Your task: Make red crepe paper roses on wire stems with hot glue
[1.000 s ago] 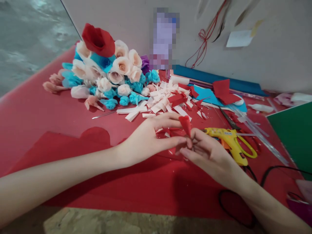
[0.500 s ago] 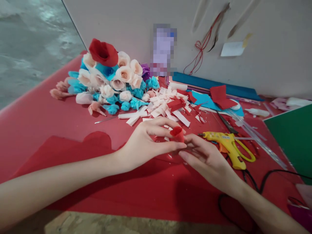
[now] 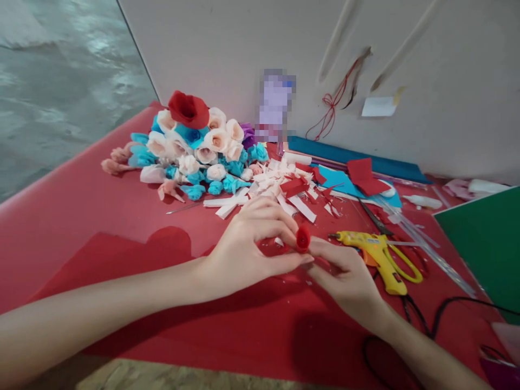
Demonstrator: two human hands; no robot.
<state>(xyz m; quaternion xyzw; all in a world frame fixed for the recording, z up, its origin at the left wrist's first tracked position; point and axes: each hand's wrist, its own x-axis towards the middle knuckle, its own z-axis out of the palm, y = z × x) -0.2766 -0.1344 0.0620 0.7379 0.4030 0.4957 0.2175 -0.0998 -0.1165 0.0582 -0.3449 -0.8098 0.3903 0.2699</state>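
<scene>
A small roll of red crepe paper (image 3: 303, 238), its round opening facing me, is pinched between both hands above the red table (image 3: 260, 330). My left hand (image 3: 254, 246) closes thumb and fingers on its left side and base. From the right, my right hand (image 3: 345, 271) grips the lower part with fingertips together; its hold is partly hidden. Just beyond the hands lies a heap of pale and red paper strips (image 3: 270, 184). A yellow hot glue gun (image 3: 376, 254) rests to the right of my right hand.
Paper flowers (image 3: 217, 141) in red, white, blue and pink are piled at back left. Scissors (image 3: 406, 262) lie by the glue gun, with a black cord (image 3: 439, 314) nearer me. A green board (image 3: 483, 233) stands right. Blue and red paper sheets (image 3: 365, 176) lie behind.
The red paper roll has turned so its opening now faces me more squarely. Both hands stay on it. The view has tilted slightly upward, so the scene sits lower.
</scene>
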